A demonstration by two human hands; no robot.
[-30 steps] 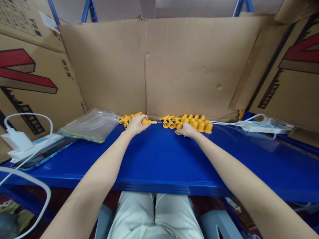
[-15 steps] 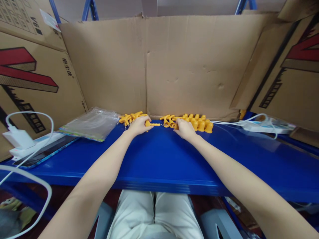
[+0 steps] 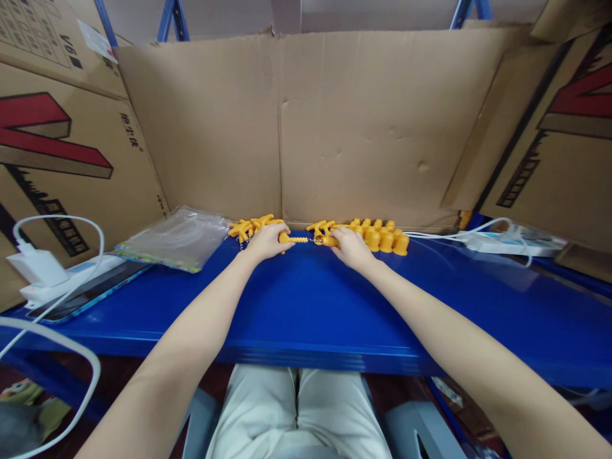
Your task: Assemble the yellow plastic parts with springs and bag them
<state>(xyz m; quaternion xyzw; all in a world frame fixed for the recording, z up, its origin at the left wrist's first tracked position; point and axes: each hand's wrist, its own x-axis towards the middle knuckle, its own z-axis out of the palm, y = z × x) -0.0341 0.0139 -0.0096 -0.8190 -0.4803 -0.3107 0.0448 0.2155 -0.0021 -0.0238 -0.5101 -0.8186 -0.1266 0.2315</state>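
My left hand [image 3: 266, 243] is closed on a yellow plastic piece with a ribbed stem [image 3: 299, 240]. A thin twisted metal wire extends from that stem to the right. My right hand [image 3: 352, 248] pinches a yellow plastic cap [image 3: 329, 241], which lies sideways close to the wire's end. Whether the two touch, I cannot tell. Left of my left hand is a pile of yellow branched pieces [image 3: 243, 228] with metal wires. Just behind the held cap lie a few yellow pieces [image 3: 319, 226]. Several yellow caps [image 3: 386, 238] stand in rows beyond my right hand.
Everything lies on a blue table [image 3: 306, 299]. Clear plastic bags [image 3: 172, 237] rest at the left, near a phone [image 3: 90, 293] and a white charger [image 3: 41, 264]. Cardboard [image 3: 363, 127] walls the back. White cables [image 3: 449, 236] run to a power strip [image 3: 516, 244] at right.
My right hand has shifted slightly left, and the cap in its fingers has turned sideways, nearer the wire. My left hand has stayed almost still.
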